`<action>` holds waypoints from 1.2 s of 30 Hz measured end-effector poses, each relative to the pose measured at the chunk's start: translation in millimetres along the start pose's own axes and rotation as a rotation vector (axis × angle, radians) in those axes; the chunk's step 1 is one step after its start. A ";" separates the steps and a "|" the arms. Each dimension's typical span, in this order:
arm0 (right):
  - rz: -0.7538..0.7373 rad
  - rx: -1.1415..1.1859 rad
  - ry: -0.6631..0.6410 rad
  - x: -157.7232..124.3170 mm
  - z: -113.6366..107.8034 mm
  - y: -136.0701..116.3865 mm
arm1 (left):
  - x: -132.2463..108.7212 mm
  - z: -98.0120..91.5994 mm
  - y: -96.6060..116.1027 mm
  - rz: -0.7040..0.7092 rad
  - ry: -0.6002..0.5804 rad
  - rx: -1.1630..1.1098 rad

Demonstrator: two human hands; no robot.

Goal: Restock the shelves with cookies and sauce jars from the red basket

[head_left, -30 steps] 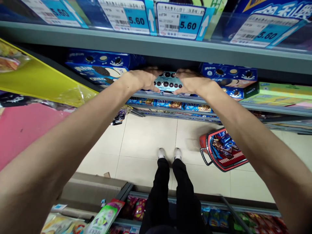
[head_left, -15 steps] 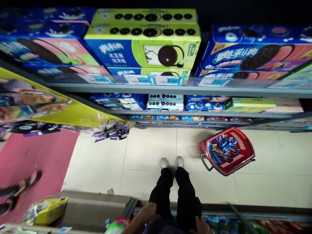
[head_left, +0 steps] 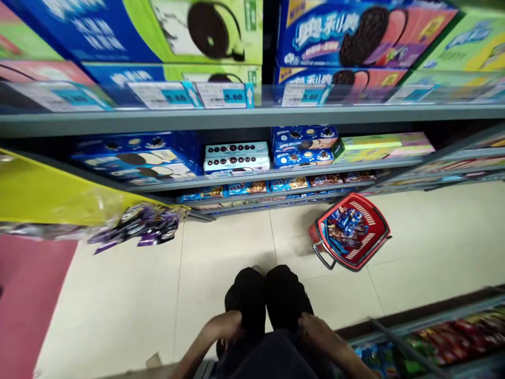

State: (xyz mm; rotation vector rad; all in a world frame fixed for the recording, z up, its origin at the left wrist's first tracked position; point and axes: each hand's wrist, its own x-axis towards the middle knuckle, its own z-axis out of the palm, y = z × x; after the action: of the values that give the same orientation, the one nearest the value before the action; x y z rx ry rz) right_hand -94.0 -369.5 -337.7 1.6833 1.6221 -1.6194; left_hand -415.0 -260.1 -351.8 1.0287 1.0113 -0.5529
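Observation:
Both of my hands are low in the picture, against my black trouser legs. My left hand lies on the left thigh with its fingers loosely bent and nothing in it. My right hand rests on the right thigh; only its back shows. Ahead, on the middle shelf, sit two stacked pale-blue cookie boxes printed with rows of dark cookies, between dark blue cookie boxes. Neither hand is near them.
A red shopping basket with blue packets stands on the tiled floor to the right. Larger cookie boxes fill the top shelf above price tags. A yellow display with purple packets juts in at left. Snack shelves lie behind, lower right.
A second ago both hands were on the pale-blue cookie box on the middle shelf. They have let go and dropped to my thighs, and my view has pulled back and lowered.

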 end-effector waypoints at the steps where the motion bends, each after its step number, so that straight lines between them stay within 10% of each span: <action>1: -0.005 0.007 0.029 28.1 -5.1 6.0 | 22.1 -15.1 0.3 0.022 0.007 0.007; 8: -0.334 0.147 0.451 222.9 -87.1 30.0 | 142.5 -159.8 40.8 0.530 0.786 -0.145; 12: -0.741 0.124 0.944 274.6 -184.7 -26.5 | 118.7 -230.7 86.9 1.022 1.442 -0.045; 16: -1.032 -0.015 1.368 272.1 -269.0 -115.4 | 72.8 -270.5 127.3 1.269 1.794 0.210; 22: -0.926 -0.270 1.509 251.2 -317.6 -178.3 | 50.4 -295.3 167.1 1.130 1.920 0.609; 36: -0.913 -0.312 1.493 256.8 -328.0 -183.3 | 43.3 -301.7 182.4 0.951 1.873 0.638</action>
State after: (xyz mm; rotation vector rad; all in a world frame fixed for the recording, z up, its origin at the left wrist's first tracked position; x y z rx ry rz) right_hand -153.9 81.1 -359.8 2.1671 3.3637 0.1961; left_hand -379.8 93.4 -355.8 2.4670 1.6437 1.2844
